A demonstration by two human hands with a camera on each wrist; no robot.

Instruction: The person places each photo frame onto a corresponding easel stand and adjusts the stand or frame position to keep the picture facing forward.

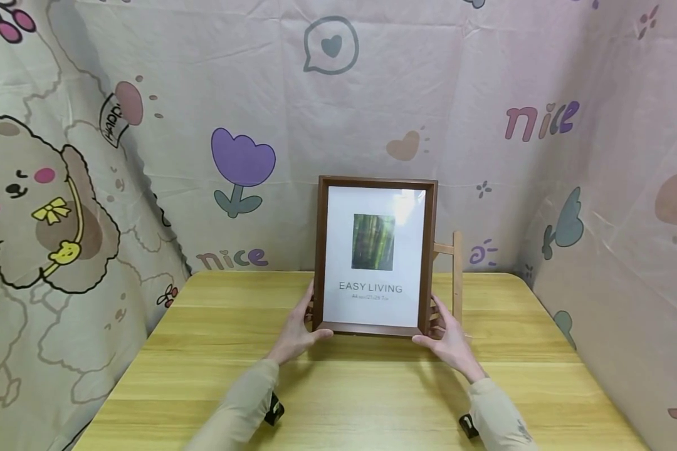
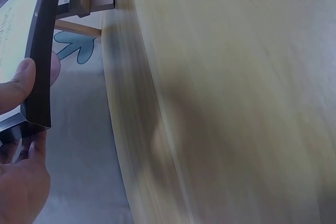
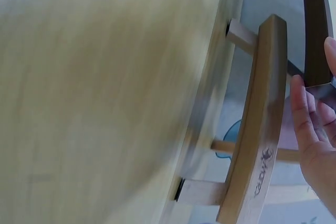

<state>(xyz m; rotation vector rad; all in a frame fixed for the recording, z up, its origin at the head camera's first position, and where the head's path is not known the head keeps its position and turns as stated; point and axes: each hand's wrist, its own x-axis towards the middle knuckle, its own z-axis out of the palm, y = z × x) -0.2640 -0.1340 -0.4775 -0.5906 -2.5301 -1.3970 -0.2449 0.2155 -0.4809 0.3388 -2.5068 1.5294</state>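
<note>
Both hands hold a brown picture frame upright by its lower corners. Under its glass, a white sheet carries a green picture and the words "EASY LIVING". My left hand grips the lower left corner, thumb over the front edge and fingers behind. At the lower right corner my right hand grips likewise, its fingers under and behind the frame in the right wrist view. Behind the frame stands a wooden easel, mostly hidden in the head view. Its printed ledge bar lies just beside the right fingers in the right wrist view.
The easel stands toward the back of a light wooden table. A printed cloth hangs behind the table and along both sides. Dark straps or mounts sit at the wrists.
</note>
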